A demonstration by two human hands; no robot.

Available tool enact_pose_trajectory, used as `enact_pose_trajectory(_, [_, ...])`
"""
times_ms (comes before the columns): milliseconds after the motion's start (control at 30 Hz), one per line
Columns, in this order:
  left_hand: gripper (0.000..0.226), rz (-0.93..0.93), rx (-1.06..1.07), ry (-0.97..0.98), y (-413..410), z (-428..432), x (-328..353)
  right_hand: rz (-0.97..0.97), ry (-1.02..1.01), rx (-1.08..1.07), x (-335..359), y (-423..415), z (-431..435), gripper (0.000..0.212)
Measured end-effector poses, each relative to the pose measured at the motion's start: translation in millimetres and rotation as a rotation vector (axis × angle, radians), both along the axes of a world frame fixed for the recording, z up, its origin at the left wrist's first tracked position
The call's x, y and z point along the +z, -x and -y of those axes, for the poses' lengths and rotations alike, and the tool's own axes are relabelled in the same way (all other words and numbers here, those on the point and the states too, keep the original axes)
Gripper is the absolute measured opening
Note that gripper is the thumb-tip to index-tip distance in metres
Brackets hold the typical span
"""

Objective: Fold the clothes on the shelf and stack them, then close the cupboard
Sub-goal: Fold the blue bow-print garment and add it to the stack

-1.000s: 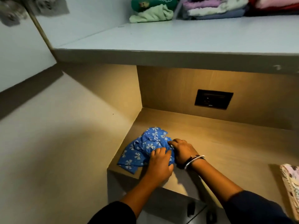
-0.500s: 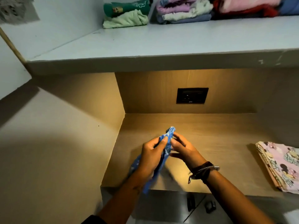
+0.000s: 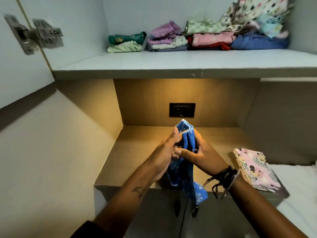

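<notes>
A blue cloth with white flowers (image 3: 186, 167) hangs upright in the air above the wooden counter (image 3: 137, 152). My left hand (image 3: 164, 152) and my right hand (image 3: 200, 152) both grip it near its top, palms facing each other, and its lower end dangles past the counter's front edge. On the white shelf (image 3: 171, 64) above lie folded clothes: a green pile (image 3: 125, 42), a purple and white pile (image 3: 165, 38), a pink and red pile (image 3: 210, 41), and a loose patterned heap (image 3: 253, 18) on blue cloth at the right.
A folded pink cartoon-print cloth (image 3: 253, 169) lies on the counter's right end. A black wall socket (image 3: 182, 110) sits in the back panel. The open cupboard door with its metal hinge (image 3: 32, 33) stands at the upper left. Dark drawer handles (image 3: 177, 207) show below the counter.
The blue cloth lay on the counter under both hands one second ago; both hands have since lifted it and now hold it upright. The view has tilted up, showing more of the shelf.
</notes>
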State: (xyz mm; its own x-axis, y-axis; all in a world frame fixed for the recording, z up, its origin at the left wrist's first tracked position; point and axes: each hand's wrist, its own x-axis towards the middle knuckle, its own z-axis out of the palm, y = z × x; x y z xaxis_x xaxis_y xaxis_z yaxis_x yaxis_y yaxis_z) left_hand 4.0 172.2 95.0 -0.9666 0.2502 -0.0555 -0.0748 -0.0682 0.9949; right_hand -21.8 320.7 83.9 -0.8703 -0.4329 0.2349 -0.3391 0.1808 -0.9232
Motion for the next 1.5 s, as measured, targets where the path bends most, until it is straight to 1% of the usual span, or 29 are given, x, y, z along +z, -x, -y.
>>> enact_pose_trajectory(67, [0.062,-0.025,-0.060,0.079,-11,-13,7,-0.009,0.028,-0.107,0,-7,-18,0.036])
enact_pose_trajectory(133, [0.057,-0.081,-0.028,0.184,-19,-20,18,0.027,0.057,-0.160,2,-9,-35,0.020])
enact_pose_trajectory(200, [0.046,-0.224,0.131,0.340,-22,-23,23,0.114,0.121,-0.121,11,-11,-51,0.020])
enact_pose_trajectory(233, [0.043,-0.323,0.248,0.480,-23,-24,23,0.163,0.159,-0.090,17,-13,-58,0.021])
enact_pose_trajectory(267, [0.051,-0.409,0.322,0.651,-24,-26,25,0.199,0.191,-0.059,22,-13,-64,0.021])
enact_pose_trajectory(300, [0.070,-0.470,0.326,0.799,-25,-29,27,0.216,0.211,-0.023,28,-14,-69,0.022])
enact_pose_trajectory(333, [0.085,-0.496,0.282,0.898,-25,-33,31,0.226,0.219,0.017,33,-14,-72,0.025])
enact_pose_trajectory(367, [0.089,-0.494,0.229,0.943,-24,-35,38,0.228,0.210,0.059,36,-14,-74,0.028])
enact_pose_trajectory(400, [0.080,-0.482,0.175,0.930,-23,-35,47,0.227,0.199,0.091,39,-15,-74,0.030])
enact_pose_trajectory(467, [0.043,-0.402,0.078,0.790,-17,-34,64,0.219,0.207,0.106,43,-16,-70,0.032])
enact_pose_trajectory(500, [0.031,-0.380,0.052,0.749,-16,-33,70,0.203,0.224,0.097,43,-16,-69,0.033])
enact_pose_trajectory(567, [0.022,-0.397,0.039,0.717,-14,-30,78,0.167,0.243,0.084,42,-17,-68,0.038])
enact_pose_trajectory(633, [0.017,-0.407,-0.001,0.629,-16,-27,83,0.184,0.219,0.105,29,-16,-73,0.049])
enact_pose_trajectory(700, [0.016,-0.390,-0.041,0.568,-15,-21,89,0.235,0.133,0.147,11,-16,-78,0.055])
enact_pose_trajectory(767, [0.018,-0.377,-0.070,0.547,-14,-16,95,0.304,0.087,0.188,-8,-18,-80,0.055])
enact_pose_trajectory(833, [0.020,-0.389,-0.083,0.540,-9,-11,101,0.377,0.090,0.224,-23,-21,-79,0.052])
enact_pose_trajectory(933, [0.022,-0.412,-0.090,0.535,-4,-7,112,0.404,0.049,0.262,-40,-23,-68,0.043])
enact_pose_trajectory(1033, [0.029,-0.444,-0.049,0.578,0,-2,124,0.411,0.043,0.268,-50,-23,-53,0.046])
enact_pose_trajectory(1133, [0.028,-0.492,0.025,0.607,1,5,134,0.406,0.045,0.237,-61,-24,-39,0.052])
enact_pose_trajectory(1267, [0.015,-0.525,0.121,0.546,6,29,141,0.450,-0.023,0.150,-76,-8,-39,0.051])
enact_pose_trajectory(1400, [0.016,-0.439,0.269,0.405,21,65,106,0.549,-0.086,0.073,-82,21,-67,0.045])
enact_pose_trajectory(1500, [0.017,-0.255,0.397,0.254,38,96,48,0.588,-0.213,0.084,-86,47,-94,0.045])
